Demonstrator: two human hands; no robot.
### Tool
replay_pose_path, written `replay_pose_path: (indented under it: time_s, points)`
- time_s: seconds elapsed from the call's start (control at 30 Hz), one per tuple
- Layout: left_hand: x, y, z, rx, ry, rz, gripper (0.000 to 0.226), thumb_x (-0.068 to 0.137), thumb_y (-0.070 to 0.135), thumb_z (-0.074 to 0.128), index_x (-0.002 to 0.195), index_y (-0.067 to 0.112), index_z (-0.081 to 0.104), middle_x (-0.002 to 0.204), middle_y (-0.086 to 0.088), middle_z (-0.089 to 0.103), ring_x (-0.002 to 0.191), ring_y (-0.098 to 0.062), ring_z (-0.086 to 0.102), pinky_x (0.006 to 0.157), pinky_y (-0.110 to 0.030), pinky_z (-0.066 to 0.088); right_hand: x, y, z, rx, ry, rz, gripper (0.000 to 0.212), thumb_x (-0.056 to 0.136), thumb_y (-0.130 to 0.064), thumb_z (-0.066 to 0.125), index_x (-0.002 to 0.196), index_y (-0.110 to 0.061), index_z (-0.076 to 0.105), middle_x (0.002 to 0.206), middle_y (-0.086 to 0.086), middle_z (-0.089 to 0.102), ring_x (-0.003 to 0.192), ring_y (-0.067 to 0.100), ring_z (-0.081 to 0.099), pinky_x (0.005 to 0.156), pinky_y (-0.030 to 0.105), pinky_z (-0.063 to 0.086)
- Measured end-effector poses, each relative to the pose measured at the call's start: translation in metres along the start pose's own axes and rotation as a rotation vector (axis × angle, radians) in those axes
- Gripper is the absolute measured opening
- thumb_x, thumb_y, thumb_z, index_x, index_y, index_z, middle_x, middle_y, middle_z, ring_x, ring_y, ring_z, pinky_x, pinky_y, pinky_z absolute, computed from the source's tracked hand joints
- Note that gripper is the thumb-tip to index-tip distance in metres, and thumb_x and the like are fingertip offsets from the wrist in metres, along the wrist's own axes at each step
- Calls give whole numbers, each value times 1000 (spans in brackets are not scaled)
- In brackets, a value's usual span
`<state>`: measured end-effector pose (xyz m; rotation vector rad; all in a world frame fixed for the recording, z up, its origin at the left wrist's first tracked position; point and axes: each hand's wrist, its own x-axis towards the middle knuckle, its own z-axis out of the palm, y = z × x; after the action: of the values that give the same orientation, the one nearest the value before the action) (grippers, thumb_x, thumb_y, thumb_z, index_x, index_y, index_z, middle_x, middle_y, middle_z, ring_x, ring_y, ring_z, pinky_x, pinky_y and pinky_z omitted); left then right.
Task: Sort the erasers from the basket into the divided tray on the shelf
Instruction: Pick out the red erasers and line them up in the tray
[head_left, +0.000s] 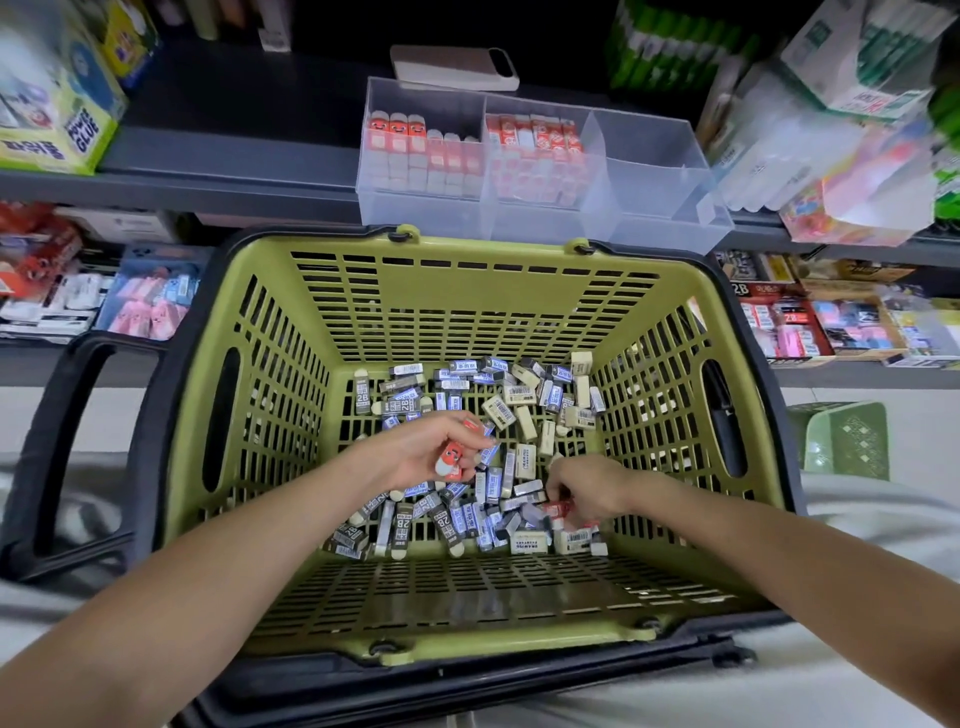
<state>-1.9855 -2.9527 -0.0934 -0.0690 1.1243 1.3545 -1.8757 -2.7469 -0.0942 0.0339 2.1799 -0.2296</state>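
We have both hands down in the green basket (467, 306), over the loose pile of erasers (457, 519) on its floor. Our left hand (431, 449) is curled round a small bunch of orange erasers (450, 464) with faces printed on them; they lie slantwise across the fingers. Our right hand (589, 491) is lower and nearer to us, pinching a red eraser (557, 508) down among the pile. We cannot tell whether it is free of its neighbours.

The clear tray (670, 228) sits on the shelf (234, 156) just beyond the basket's far rim, so everything must go forward and up, away from us. Its left section (415, 150) has the same orange kind, standing on end in rows. The middle section (535, 150) has red-and-white ones, also on end, and in the right section (649, 171) we make out nothing.

The left section lies almost straight ahead of our left hand, the nearer hand to it, so we judge that hand should deliver first. The bunch will likely need turning upright, long axis vertical, to slot in beside the rows. The right hand's piece looks bound for the middle section, though its print is too blurred to be sure.
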Motion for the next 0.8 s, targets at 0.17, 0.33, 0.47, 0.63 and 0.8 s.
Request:
replay_pose_path:
  time_s: [0.17, 0.33, 0.47, 0.63, 0.8]
  points:
    - [1, 0, 1, -6, 19, -6, 32, 67, 4, 71, 95, 5, 54, 59, 0, 54, 51, -10, 46, 64, -27, 46, -4, 3, 2, 315, -173, 60, 32, 85, -2, 63, 111, -14, 47, 104, 15, 64, 65, 20, 61, 60, 31, 51]
    - [2, 0, 4, 12, 81, -15, 31, 73, -3, 69, 98, 8, 55, 63, -2, 65, 50, -9, 51, 62, -25, 49, -8, 2, -14, 348, -193, 6, 22, 80, -10, 70, 100, -3, 62, 96, 16, 68, 73, 19, 62, 78, 34, 50]
    - [0, -2, 14, 119, 78, -23, 35, 70, 8, 78, 97, 7, 54, 61, 0, 58, 48, -8, 49, 52, -21, 46, -17, -12, -38, 754, -52, -78, 11, 80, -13, 70, 90, -13, 65, 76, 1, 66, 54, 6, 54, 53, 17, 42]
    - [-11, 20, 27, 63, 51, 127, 32, 62, 22, 81, 77, 10, 54, 51, 3, 50, 44, -10, 43, 48, -24, 42, -32, -34, -67, 1230, 75, -190, 17, 78, -13, 70, 93, -7, 67, 64, 2, 63, 44, 5, 46, 43, 15, 34]
    - [-27, 49, 36, -75, 123, 323, 24, 69, 18, 71, 85, 9, 56, 46, 4, 49, 39, -7, 43, 41, -21, 42, -44, -48, -94, 1459, 162, -295, 17, 73, -21, 70, 84, -8, 65, 56, -1, 63, 41, 4, 43, 42, 14, 31]
